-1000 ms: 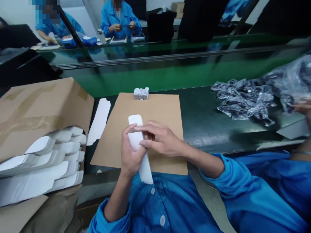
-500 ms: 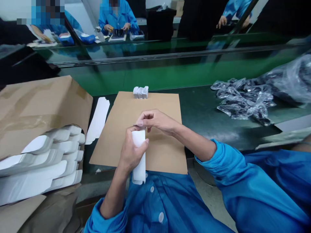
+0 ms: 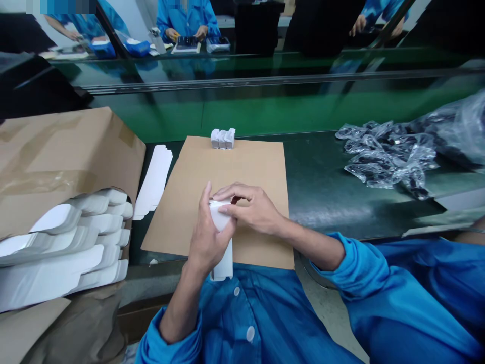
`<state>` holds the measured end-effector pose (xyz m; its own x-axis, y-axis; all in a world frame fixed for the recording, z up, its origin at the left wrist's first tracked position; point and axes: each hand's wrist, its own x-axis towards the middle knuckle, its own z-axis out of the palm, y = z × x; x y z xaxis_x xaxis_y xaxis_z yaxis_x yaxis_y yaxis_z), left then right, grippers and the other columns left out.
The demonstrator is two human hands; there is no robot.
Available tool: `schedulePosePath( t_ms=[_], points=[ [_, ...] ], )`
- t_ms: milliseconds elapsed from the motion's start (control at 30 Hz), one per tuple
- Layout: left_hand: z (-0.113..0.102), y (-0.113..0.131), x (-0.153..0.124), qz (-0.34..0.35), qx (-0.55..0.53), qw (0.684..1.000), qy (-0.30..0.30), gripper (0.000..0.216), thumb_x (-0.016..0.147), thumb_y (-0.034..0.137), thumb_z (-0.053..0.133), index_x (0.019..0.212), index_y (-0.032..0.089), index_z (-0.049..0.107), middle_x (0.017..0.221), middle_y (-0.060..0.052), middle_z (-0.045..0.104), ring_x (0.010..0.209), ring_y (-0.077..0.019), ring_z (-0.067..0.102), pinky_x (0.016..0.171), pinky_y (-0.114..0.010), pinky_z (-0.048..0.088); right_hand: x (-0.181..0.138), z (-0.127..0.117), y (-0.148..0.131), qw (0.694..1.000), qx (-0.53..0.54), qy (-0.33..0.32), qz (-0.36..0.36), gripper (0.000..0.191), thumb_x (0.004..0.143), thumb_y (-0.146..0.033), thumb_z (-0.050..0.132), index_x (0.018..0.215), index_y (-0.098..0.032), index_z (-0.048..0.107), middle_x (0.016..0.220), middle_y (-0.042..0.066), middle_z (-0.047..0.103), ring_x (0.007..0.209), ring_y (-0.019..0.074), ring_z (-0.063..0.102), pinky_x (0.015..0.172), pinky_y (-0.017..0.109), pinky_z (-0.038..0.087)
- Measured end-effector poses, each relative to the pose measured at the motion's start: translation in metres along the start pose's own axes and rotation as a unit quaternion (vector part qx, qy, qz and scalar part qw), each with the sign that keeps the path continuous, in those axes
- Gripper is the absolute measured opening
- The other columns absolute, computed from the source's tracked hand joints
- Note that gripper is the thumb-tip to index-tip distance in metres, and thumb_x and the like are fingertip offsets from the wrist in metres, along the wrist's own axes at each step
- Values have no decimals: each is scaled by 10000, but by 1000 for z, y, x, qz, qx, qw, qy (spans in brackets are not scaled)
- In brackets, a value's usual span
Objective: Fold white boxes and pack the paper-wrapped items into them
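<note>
A narrow white box is held upright in the frame, just below centre, with the left hand wrapped around it. Its upper end is touched by the curled right hand; whether it is pinched there cannot be told. A brown cardboard sheet is seen beyond, and flat white cartons are stacked lower left.

slim box smooth matt paperboard, flat sheet plain matt cardboard, big carton same with glossy plastic tape. bench top smooth, semi-gloss. bags crinkled shiny clear plastic; sleeve cloth, slight sheen.
</note>
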<state>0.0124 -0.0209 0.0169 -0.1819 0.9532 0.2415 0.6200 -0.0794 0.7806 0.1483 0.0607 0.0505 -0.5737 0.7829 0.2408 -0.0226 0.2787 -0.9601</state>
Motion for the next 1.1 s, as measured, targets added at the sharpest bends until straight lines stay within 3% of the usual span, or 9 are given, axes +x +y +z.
schedulePosePath(
  t_ms=[133, 267, 433, 567, 667, 767, 867, 967, 1100],
  points=[
    [3, -1, 2, 2, -15, 1000, -16, 809, 860, 309, 628, 1531, 218, 185, 1562, -173, 331, 1415, -306, 401, 1119, -466, 409, -13, 13, 9, 987, -87, 93, -93, 87, 858, -184, 683, 934, -181, 725, 995, 67, 757, 954, 170, 695, 889, 338, 544],
    [3, -1, 1, -8, -52, 998, -22, 775, 864, 319, 621, 1517, 214, 216, 1558, -167, 338, 1415, -296, 401, 1136, -462, 389, -16, 18, 10, 973, -148, 89, -153, 110, 919, -207, 605, 913, -168, 708, 994, 85, 758, 966, 176, 688, 898, 348, 543],
    [3, -10, 14, -99, -158, 981, 45, 664, 813, 445, 690, 1366, 214, 405, 1342, -146, 544, 1186, -281, 611, 963, -407, 533, 48, -30, 15, 978, -161, -109, -77, 212, 927, -283, 581, 1088, -188, 680, 1078, 48, 720, 1006, 167, 659, 885, 322, 525],
    [13, -29, 35, -186, -218, 952, 112, 458, 950, 539, 394, 1277, 218, 400, 983, -77, 671, 873, -223, 708, 745, -376, 597, 142, -74, 39, 924, -378, 22, 40, 582, 867, -215, 612, 1430, -181, 465, 1460, 106, 511, 1282, 224, 521, 1062, 380, 419],
    [15, -41, 45, -181, -156, 963, 125, 391, 944, 450, 419, 1221, 179, 465, 1062, -131, 675, 1051, -270, 670, 917, -473, 549, 177, -83, 57, 893, -439, 5, 96, 716, 742, -173, 719, 1419, -136, 487, 1463, 132, 511, 1311, 249, 502, 1080, 360, 400],
    [-2, -49, 39, -146, -76, 977, 134, 427, 864, 324, 571, 1258, 164, 528, 1433, -178, 498, 1425, -319, 370, 1189, -535, 266, 170, -84, 66, 872, -474, 12, 125, 538, 820, -299, 654, 1319, -115, 575, 1324, 156, 617, 1186, 278, 592, 968, 375, 466],
    [-28, -53, 21, 21, 86, 996, -9, 509, 915, 190, 424, 1422, 230, 447, 1575, -94, 360, 1504, -256, 223, 1229, -505, 164, 140, -93, 67, 841, -518, 2, 158, 477, 869, -498, 571, 1138, -118, 674, 1134, 180, 694, 1066, 342, 634, 861, 419, 479],
    [-46, -56, 5, 206, 220, 927, -225, 629, 896, 68, 318, 1451, 343, 428, 1548, -15, 421, 1483, -233, 281, 1209, -509, 206, 108, -104, 62, 822, -536, -60, 182, 473, 805, -606, 634, 892, -150, 724, 933, 143, 731, 939, 315, 669, 799, 368, 475],
    [-44, -52, 6, 241, 322, 888, -224, 448, 901, 194, 468, 1321, 296, 585, 1324, -103, 604, 1290, -331, 489, 1120, -578, 306, 74, -119, 52, 808, -564, -29, 170, 506, 951, -555, 453, 1163, -143, 657, 1148, 176, 690, 1115, 331, 612, 919, 427, 440]
  ],
)
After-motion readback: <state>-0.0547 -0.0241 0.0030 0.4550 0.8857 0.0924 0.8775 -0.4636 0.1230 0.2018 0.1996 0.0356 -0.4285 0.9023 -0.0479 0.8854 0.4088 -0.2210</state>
